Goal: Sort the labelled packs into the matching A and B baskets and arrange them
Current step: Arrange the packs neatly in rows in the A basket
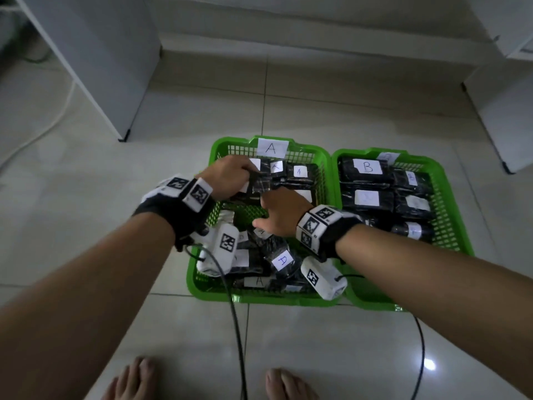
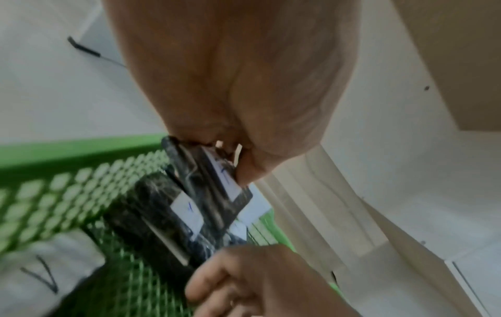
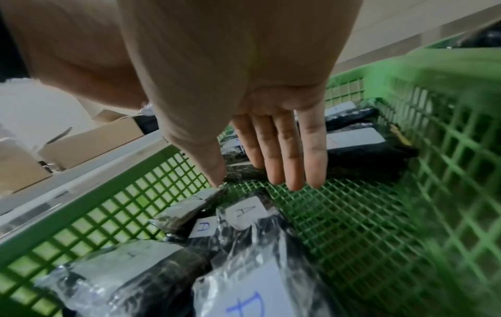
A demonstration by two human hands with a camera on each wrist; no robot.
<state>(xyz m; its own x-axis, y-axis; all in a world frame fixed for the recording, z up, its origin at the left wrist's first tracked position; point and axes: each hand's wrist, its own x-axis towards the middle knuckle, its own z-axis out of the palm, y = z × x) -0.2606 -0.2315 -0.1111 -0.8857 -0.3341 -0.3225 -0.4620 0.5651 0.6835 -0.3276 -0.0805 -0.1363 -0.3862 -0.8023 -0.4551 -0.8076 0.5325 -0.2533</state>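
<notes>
Black pack [image 2: 214, 188], seemingly A-labelled, film-wrapped.

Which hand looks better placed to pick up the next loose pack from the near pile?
The right hand, I'd guess. It hangs open over basket A, close to the near A packs, while the left hand grips a pack at the far row.

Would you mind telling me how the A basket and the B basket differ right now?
The A basket has both hands in it; the B basket has none. In the A basket the near packs lie jumbled and bare mesh shows mid-basket; in the B basket the packs sit in tidy rows. Both are green mesh baskets holding black packs with white labels.
</notes>
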